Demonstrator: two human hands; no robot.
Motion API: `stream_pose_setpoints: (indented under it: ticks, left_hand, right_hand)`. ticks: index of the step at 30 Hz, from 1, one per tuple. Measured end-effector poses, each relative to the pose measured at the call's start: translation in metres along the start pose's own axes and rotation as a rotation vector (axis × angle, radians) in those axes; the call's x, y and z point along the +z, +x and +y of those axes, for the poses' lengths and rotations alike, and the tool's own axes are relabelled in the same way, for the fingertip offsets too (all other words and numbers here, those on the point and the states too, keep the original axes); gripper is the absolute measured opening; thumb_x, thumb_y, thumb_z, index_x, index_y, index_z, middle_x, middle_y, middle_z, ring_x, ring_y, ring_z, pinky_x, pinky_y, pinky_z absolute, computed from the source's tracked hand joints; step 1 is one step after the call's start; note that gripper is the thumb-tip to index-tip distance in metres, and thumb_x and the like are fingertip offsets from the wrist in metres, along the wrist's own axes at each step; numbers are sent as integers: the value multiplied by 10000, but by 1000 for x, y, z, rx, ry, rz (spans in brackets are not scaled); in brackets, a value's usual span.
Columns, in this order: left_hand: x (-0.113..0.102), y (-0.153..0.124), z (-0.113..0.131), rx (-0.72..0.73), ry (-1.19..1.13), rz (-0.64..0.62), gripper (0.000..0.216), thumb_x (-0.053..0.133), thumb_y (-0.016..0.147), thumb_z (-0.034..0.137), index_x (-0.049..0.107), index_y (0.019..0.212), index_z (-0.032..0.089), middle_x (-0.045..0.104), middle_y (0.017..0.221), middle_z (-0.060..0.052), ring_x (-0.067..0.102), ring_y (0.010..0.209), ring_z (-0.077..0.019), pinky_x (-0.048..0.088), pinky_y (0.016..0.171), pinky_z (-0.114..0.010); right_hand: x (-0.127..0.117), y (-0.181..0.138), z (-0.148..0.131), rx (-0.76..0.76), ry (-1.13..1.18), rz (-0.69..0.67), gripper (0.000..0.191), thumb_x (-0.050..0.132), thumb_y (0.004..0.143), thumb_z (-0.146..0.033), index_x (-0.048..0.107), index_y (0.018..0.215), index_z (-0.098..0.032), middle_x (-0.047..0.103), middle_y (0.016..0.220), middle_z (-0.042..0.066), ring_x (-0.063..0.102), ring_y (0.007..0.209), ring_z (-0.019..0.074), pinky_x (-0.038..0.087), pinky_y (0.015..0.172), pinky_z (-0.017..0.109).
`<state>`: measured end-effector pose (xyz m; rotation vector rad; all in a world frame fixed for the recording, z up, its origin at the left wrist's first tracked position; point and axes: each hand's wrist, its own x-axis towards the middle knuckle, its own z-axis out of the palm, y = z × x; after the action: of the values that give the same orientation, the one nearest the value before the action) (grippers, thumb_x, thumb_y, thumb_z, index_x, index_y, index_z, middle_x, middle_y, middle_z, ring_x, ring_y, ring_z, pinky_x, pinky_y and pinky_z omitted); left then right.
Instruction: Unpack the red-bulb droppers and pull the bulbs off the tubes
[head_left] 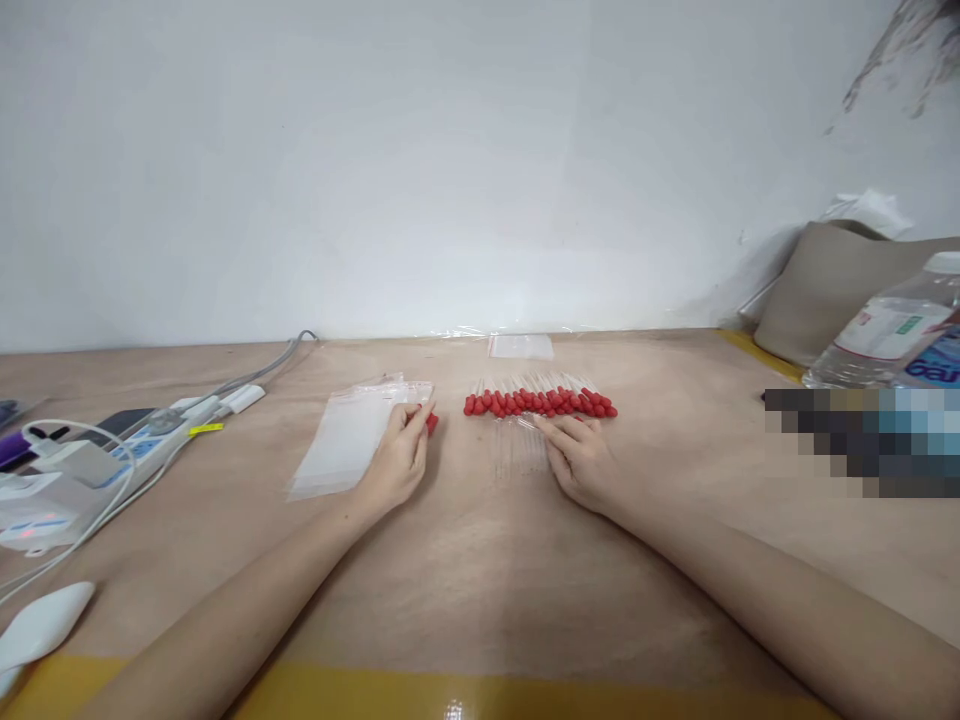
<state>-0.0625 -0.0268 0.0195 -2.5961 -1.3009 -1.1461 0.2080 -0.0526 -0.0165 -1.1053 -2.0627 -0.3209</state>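
My left hand (405, 450) is closed, its fingers curled over the right edge of a stack of clear plastic zip bags (337, 440). A red bulb (432, 423) of a dropper pokes out beyond its fingers; the rest of that dropper is hidden. My right hand (581, 455) has its fingertips pinched at the upper end of several thin clear tubes (517, 450) lying side by side. Just beyond these tubes lies a long row of droppers (540, 402), their red bulbs toward me and their thin clear stems pointing to the wall.
A lone zip bag (521, 347) lies near the wall. On the left are a power strip (142, 450) with chargers and cables, and a white mouse-like object (46, 622). A water bottle (885, 330) and a grey-brown container (817, 290) stand at right, beside a pixelated patch.
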Motion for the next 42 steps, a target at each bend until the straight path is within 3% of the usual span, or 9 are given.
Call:
stream_pose_setpoints:
  ticks: [6,9,12,15,19,23,28,37,42]
  left_hand:
    - [-5,11,-15,-46,97,123,212,444,854,232,520,1051,204,499,903,-44,518,746,-141,451,676,-269]
    - [-5,19,-19,-55,158,38,157,481,832,246,512,978,197,538,887,-29,536,720,-140,436,646,-265]
    - [-2,26,-22,25,356,-52,93,489,828,252,537,878,189,583,842,-34,540,774,-184,395,686,-315]
    - [2,29,-24,101,522,-86,121,485,837,276,571,825,192,613,820,-47,527,815,-222,340,712,-363]
    - [8,25,-27,128,547,-102,181,486,838,344,601,809,207,616,808,-48,508,808,-224,308,742,-387]
    - [11,21,-27,121,512,-69,212,521,806,397,617,810,208,592,864,-61,487,854,-234,302,789,-399]
    - [11,19,-25,122,462,-47,219,519,802,403,617,845,212,566,960,-69,470,935,-243,302,838,-408]
    - [7,23,-18,109,450,-13,200,510,809,371,613,881,216,560,1025,-72,468,997,-239,271,891,-425]
    - [17,40,-10,113,413,-68,220,500,813,392,614,879,216,569,1002,-67,490,970,-226,261,893,-429]
  right_hand:
    - [-4,12,-11,164,143,-75,153,402,809,-137,529,885,-173,608,766,19,546,708,142,314,683,286]
    - [1,28,-18,107,118,-78,147,407,829,-161,551,853,-175,627,781,20,554,730,137,300,701,285]
    - [12,44,-28,42,4,-96,180,407,834,-161,587,843,-165,633,762,29,537,703,134,282,708,300]
    - [24,54,-39,7,-134,-130,162,452,798,-168,613,778,-164,628,721,39,509,706,156,251,717,341]
    - [31,52,-51,-19,-214,-172,184,470,793,-215,612,689,-163,626,716,59,475,762,187,220,719,382]
    - [27,45,-59,31,-174,-214,282,446,829,-367,631,759,-166,629,794,72,462,813,197,221,757,398]
    - [22,41,-63,33,-127,-303,463,445,776,-574,630,810,-152,603,869,91,448,888,216,226,802,398]
    - [23,39,-54,39,-127,-331,353,423,833,-427,621,959,-164,587,890,86,433,893,213,219,816,401]
    - [20,39,-50,14,-132,-330,316,427,834,-386,617,968,-173,578,901,83,425,876,207,209,824,404]
